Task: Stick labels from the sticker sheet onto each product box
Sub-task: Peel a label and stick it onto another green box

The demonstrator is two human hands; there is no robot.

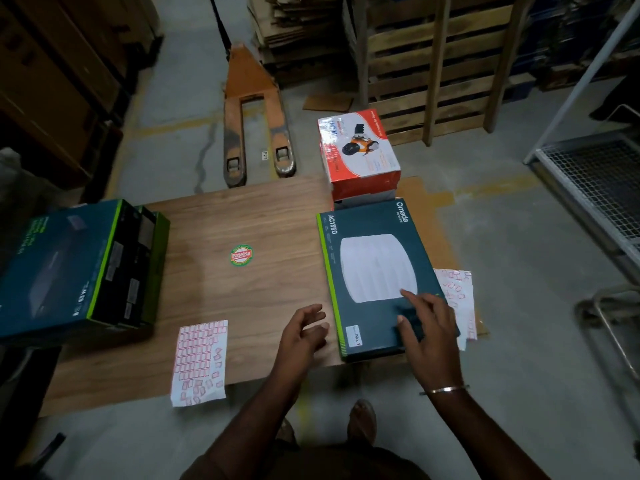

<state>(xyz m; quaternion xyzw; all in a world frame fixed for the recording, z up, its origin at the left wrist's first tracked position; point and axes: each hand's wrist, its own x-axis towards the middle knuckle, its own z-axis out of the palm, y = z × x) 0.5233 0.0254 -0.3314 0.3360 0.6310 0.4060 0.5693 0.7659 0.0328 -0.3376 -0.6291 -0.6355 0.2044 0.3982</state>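
Where the wooden board [221, 237] meets its near edge lies a white paper sticker sheet [200, 362] of small red-bordered labels. At the board's right edge rests a flat teal cardboard box [374, 271] printed "Omada" and "AC1350". The right hand [427, 323] lies on it, fingers spread; the left hand [304, 336] hovers beside it, relaxed and empty. A round "Patelsa" sticker [241, 255] marks the board. Teal-and-green boxes [76, 268] stack at left.
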